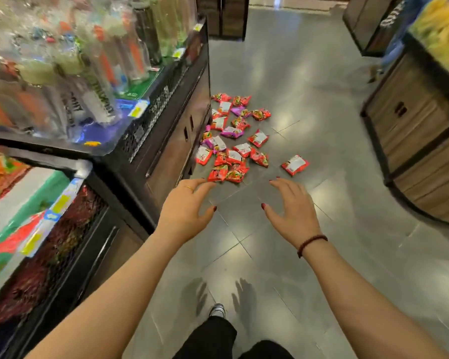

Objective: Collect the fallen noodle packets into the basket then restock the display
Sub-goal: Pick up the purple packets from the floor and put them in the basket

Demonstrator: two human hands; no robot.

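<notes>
Several red and purple noodle packets (231, 141) lie scattered on the grey tiled floor beside the base of the display stand (171, 141). One red packet (295, 165) lies apart to the right of the pile. My left hand (186, 207) and my right hand (294, 208) are stretched out in front of me, palms down, fingers spread and relaxed, holding nothing. Both hover well above the floor, short of the pile. No basket is in view.
On my left stand dark display units with bagged goods (62, 68) above and red-packed stock (44, 255) below. A wooden stand (420, 141) edges the aisle on the right. A person's legs (384, 63) show far back. My shoe (217, 310) is on the floor below.
</notes>
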